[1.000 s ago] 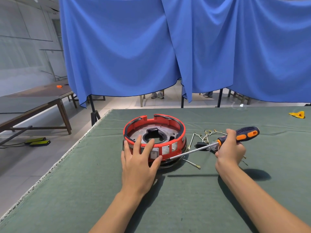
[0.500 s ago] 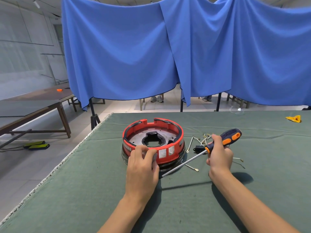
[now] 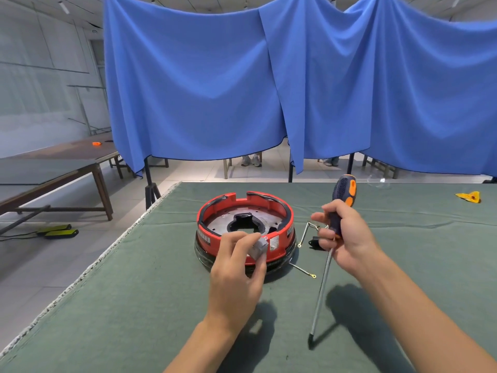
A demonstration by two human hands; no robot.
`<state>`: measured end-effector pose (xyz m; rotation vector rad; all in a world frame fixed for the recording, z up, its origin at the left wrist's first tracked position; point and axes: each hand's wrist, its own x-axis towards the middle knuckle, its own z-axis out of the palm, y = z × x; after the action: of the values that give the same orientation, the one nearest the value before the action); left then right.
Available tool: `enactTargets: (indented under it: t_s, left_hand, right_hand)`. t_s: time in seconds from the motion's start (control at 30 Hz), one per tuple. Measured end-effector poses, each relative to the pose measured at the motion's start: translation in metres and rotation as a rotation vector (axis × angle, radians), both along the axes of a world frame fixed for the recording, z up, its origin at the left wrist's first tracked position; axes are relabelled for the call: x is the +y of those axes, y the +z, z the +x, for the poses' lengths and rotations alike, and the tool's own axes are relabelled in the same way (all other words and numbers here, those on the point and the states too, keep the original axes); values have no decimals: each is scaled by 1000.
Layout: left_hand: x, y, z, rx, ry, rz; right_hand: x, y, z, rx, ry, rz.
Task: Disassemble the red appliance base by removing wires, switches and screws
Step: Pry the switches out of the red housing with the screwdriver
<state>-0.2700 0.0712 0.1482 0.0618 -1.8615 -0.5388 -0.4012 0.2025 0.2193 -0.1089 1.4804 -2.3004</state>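
Head view: left grip pinches a grey switch, just in front of the red base on the desk. Right grip holds the screwdriver upright, beside the base.

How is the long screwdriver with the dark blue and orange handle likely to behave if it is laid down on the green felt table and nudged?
The screwdriver with the dark blue and orange handle, gripped by the right hand, would probably stay stiff, since its thin metal shaft looks straight. Its rounded handle suggests it may roll, though the green felt table should slow it. The bulky handle likely makes it handle-heavy.
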Motion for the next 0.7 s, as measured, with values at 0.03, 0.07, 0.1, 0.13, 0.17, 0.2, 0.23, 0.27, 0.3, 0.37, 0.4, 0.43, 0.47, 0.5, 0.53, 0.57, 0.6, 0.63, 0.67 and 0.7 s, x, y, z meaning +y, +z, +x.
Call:
enactTargets:
  t_s: [0.03, 0.07, 0.1, 0.13, 0.17, 0.2, 0.23, 0.27, 0.3, 0.37, 0.4, 0.43, 0.47, 0.5, 0.53, 0.57, 0.6, 0.63, 0.67, 0.7]
  left_hand:
    - [2, 0, -1, 14, -18, 27]
    - [4, -1, -2, 22, -37, 64]
    - [6, -1, -2, 26, -61, 115]
    - [8, -1, -3, 26, -91, 177]
    - [10, 0, -4, 28, -122, 244]
    - [12, 1, -5, 35, -144, 308]
    - [13, 2, -6, 47, -156, 371]
    - [14, 2, -7, 59, -168, 439]
    - [15, 3, -7, 68, -191, 519]
    - [16, 4, -7, 72, -250, 675]
    - [16, 5, -8, 76, -261, 724]
    - [16, 6, -8, 83, -263, 756]
    - [15, 7, -8, 94, -265, 785]
    - [15, 8, -9, 102, -264, 809]
    - [15, 9, -10, 103, -254, 823]
    - [16, 10, -10, 94, -244, 825]
    - [16, 10, -10, 74, -240, 818]
    - [16, 9, -10, 46, -240, 802]
    - [15, 8, -9, 15, -238, 777]
    - [14, 7, -7, -19, -217, 736]
  right_hand:
    - [0, 2, 1, -10, 65, 34]
    - [1, 3, 3, -3, 137, 86]
    - [0, 3, 6, 22, 217, 150]
    - [0, 2, 10, 60, 299, 215]
    - [-2, 0, 15, 103, 377, 272]
    - [-4, -2, 19, 146, 443, 321]
    - [-6, -5, 22, 188, 492, 362]
    - [-9, -8, 25, 226, 526, 395]
    - [-11, -10, 27, 257, 551, 422]
    - [-12, -12, 29, 280, 580, 450]
    - [-12, -13, 29, 279, 583, 454]
    - [-12, -13, 30, 278, 582, 459]
    - [-12, -14, 30, 282, 578, 466]
    - [-13, -14, 31, 294, 570, 475]
    - [-14, -15, 32, 307, 557, 482]
    - [-14, -16, 33, 318, 540, 484]
    - [-16, -16, 33, 324, 518, 481]
    - [-16, -16, 32, 325, 487, 481]
    - [-16, -16, 28, 326, 442, 490]
    - [-15, -16, 23, 338, 379, 522]
